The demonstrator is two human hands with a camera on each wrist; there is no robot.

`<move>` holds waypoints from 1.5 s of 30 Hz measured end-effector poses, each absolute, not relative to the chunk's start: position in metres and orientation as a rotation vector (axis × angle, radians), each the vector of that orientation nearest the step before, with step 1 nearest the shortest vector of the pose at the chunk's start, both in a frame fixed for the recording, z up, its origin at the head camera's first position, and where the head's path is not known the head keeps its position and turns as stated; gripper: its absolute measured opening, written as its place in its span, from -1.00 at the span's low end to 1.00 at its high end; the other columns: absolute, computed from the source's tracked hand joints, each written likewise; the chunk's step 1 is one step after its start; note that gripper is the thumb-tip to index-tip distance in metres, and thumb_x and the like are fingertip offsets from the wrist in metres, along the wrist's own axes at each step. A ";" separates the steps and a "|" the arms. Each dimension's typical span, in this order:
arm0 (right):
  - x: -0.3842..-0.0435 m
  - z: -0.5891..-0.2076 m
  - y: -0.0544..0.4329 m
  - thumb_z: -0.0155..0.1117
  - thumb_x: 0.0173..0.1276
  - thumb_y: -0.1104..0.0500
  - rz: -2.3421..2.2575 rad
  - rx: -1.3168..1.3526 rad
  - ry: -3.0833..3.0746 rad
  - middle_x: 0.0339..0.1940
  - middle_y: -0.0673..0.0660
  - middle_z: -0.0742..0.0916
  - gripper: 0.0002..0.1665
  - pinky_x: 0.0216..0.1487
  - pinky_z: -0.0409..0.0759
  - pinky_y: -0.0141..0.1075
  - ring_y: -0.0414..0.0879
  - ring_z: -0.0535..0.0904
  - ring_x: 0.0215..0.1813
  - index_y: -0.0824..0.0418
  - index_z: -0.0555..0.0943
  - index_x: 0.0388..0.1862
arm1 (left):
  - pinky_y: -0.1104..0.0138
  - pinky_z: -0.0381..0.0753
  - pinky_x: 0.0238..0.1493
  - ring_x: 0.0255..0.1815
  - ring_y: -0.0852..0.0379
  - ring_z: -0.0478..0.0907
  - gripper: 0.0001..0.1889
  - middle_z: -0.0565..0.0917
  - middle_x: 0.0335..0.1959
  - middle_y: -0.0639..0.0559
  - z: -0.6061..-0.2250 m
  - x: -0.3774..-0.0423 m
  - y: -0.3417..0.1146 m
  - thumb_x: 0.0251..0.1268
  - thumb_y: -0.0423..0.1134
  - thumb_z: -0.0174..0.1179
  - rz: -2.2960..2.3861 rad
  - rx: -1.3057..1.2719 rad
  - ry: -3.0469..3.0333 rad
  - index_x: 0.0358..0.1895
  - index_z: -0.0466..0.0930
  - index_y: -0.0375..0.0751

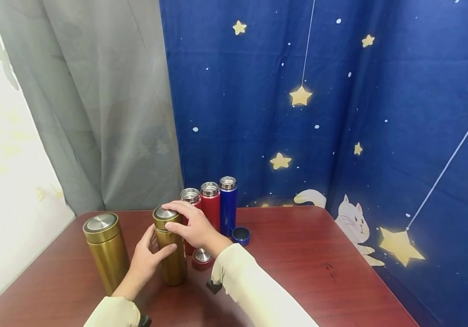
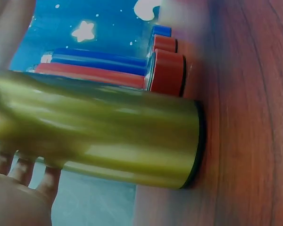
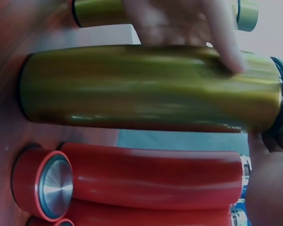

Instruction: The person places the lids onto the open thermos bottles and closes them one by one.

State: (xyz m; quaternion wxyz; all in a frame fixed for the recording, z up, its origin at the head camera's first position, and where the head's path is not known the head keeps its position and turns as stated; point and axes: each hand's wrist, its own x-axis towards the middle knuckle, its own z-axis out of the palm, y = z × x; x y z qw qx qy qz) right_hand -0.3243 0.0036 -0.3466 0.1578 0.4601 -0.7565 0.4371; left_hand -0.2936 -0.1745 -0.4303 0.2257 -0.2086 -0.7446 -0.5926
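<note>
A gold thermos flask stands upright on the table. My left hand grips its body, thumb on the near side and fingers round the left side. Its steel-topped lid is in the grip of my right hand, from above and the right. A dark ring shows between lid and body in the right wrist view; I cannot tell how tightly the lid sits. In the left wrist view, the fingers of my left hand lie against the gold body.
A second gold flask, lidded, stands to the left. Behind my right hand are lidless flasks, red and blue. A red lid and a blue lid lie on the red-brown table. Curtains hang behind.
</note>
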 end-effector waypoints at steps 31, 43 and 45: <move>-0.321 -0.352 0.002 0.41 0.25 0.07 1.225 1.184 -2.118 0.19 0.05 0.61 -0.47 0.26 0.40 -0.37 -0.21 0.45 0.27 0.08 0.61 0.22 | 0.45 0.58 -0.02 0.04 0.28 0.59 -0.16 0.55 0.17 -0.26 -0.427 -0.300 -0.186 0.07 -0.46 0.40 -1.643 -0.637 -2.091 0.45 0.21 -0.30; -0.313 -0.358 -0.009 0.52 0.12 0.00 1.175 0.988 -2.085 0.06 0.03 0.61 -0.44 0.14 0.46 -0.43 -0.18 0.50 0.12 0.02 0.65 0.14 | 0.48 0.57 -0.03 0.04 0.32 0.58 -0.15 0.52 0.18 -0.35 -0.429 -0.300 -0.186 0.07 -0.45 0.41 -1.643 -0.601 -2.090 0.45 0.18 -0.36; -0.312 -0.359 -0.011 0.54 0.10 0.00 1.166 0.962 -2.069 0.03 0.03 0.61 -0.44 0.10 0.47 -0.46 -0.18 0.51 0.09 0.03 0.66 0.12 | 0.48 0.57 -0.03 0.04 0.34 0.58 -0.15 0.51 0.18 -0.36 -0.429 -0.300 -0.185 0.07 -0.45 0.41 -1.648 -0.588 -2.089 0.45 0.18 -0.37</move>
